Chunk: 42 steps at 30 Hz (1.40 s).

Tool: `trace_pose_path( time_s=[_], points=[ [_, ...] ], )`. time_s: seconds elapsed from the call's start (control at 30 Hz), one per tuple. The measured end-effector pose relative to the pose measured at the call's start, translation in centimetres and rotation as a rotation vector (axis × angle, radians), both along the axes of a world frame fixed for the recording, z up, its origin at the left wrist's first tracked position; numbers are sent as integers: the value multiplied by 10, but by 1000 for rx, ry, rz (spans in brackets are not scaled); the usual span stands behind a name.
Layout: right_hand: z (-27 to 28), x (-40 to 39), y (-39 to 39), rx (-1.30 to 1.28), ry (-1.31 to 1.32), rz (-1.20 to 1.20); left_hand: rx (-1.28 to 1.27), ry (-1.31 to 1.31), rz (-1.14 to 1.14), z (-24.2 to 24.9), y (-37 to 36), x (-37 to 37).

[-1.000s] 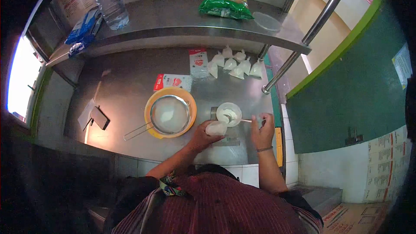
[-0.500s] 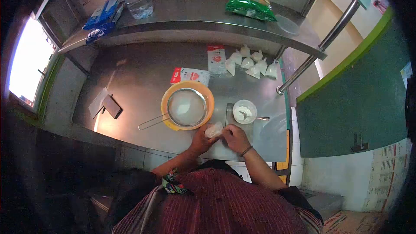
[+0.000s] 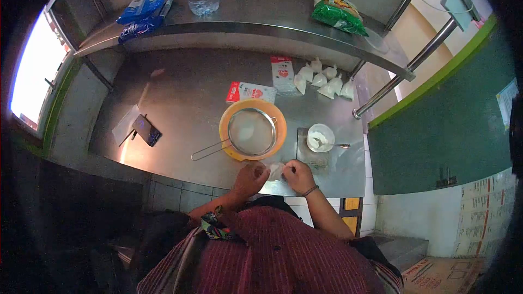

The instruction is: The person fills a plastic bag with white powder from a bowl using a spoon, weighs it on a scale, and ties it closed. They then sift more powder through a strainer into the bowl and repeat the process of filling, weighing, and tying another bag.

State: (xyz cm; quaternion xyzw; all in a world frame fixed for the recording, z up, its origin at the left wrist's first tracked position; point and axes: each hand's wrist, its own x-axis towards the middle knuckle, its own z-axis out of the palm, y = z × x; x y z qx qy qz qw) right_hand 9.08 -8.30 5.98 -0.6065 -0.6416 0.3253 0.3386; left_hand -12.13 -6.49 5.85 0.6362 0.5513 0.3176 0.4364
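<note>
Left hand (image 3: pixel 251 178) and right hand (image 3: pixel 299 177) pinch small bag (image 3: pixel 275 172) at worktop (image 3: pixel 180 149) front edge; exact hold apparently on its neck. Spoon (image 3: pixel 344 146) unheld in white bowl (image 3: pixel 329 132), nearer right edge, leaving both hands for bagwork.

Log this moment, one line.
left hand: holding small bag | right hand: pinching same bag | bowl: spoon inside | sieve: on orange basin

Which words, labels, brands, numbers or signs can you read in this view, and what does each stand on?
None can be read with certainty.
Red-and-white packs: lettering too blurred, beside a heart shape.
Green packet: too blurred.
Blue packets: too blurred.
Cardboard at lower right: red print, too blurred.
Door paper: too small.
Printed wall sheets: too small.
</note>
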Motion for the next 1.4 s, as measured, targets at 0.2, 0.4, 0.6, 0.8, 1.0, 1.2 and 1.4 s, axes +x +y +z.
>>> trace_pose_path(
  time_s=[0.2,0.4,0.6,0.8,1.0,1.2,1.4],
  points=[
    [16,-13,-7,26,-48,-60,234,7,-160,-12,16,-11],
    [25,-23,-9,4,-229,-38,320,22,-125,-5,20,-20],
    [28,-41,-17,42,-224,-219,265,16,-178,-7,21,-20],
    [11,-52,-25,26,-113,-373,217,-81,-190,-8,16,-22],
    [29,-53,-32,58,-199,-230,313,-27,-140,-7,17,-26],
    [40,-58,-35,95,-442,-75,266,-25,-200,-7,17,-29],
    [50,-66,-28,-3,-637,-75,336,-31,-230,-1,13,-34]
  ],
)
